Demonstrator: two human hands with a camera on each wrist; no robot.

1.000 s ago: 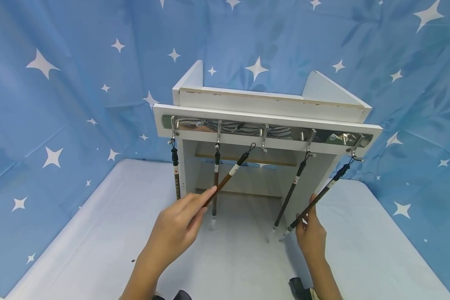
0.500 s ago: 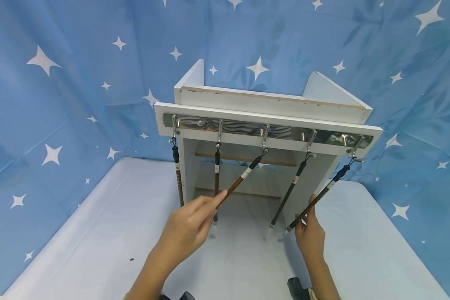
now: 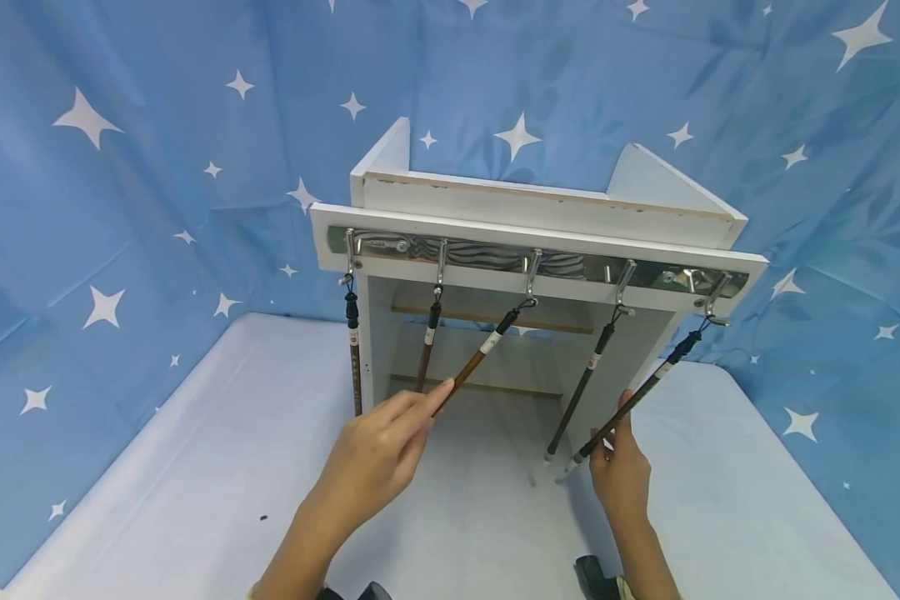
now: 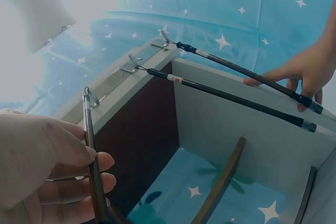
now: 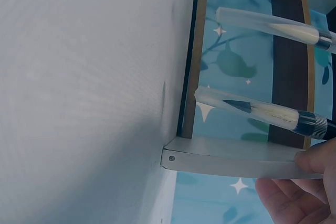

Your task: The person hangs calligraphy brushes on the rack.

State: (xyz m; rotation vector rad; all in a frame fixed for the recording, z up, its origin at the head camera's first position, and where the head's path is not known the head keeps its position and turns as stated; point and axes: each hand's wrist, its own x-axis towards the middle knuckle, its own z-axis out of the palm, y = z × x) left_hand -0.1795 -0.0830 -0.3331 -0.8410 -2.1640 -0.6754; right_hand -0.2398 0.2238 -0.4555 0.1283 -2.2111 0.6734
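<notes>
My left hand (image 3: 377,450) pinches a brown-handled calligraphy brush (image 3: 490,342), which slants up to the right. The brush's cord loop is at the middle hook (image 3: 532,275); in the left wrist view (image 4: 89,95) the loop sits around the hook tip. My right hand (image 3: 621,477) grips the front edge of the white shelf's side panel (image 5: 236,165), thumb on one face and fingers on the other. Close by that hand hangs the rightmost brush (image 3: 648,387), its tip in a clear cap (image 5: 220,100). The held brush's lower end is hidden behind my left hand.
More brushes hang by loops from the neighbouring hooks: one dark brush (image 3: 583,387), one brown brush (image 3: 427,342) and one at the far left (image 3: 354,350). The hook rail (image 3: 480,254) spans the shelf front. A small dark speck (image 3: 263,517) lies on the white tabletop (image 3: 195,467).
My left hand has moved right and slightly down, bringing the brush's loop from beside the middle hook onto it. The second brush from the left has swung leftward at its bottom. My right hand stays.
</notes>
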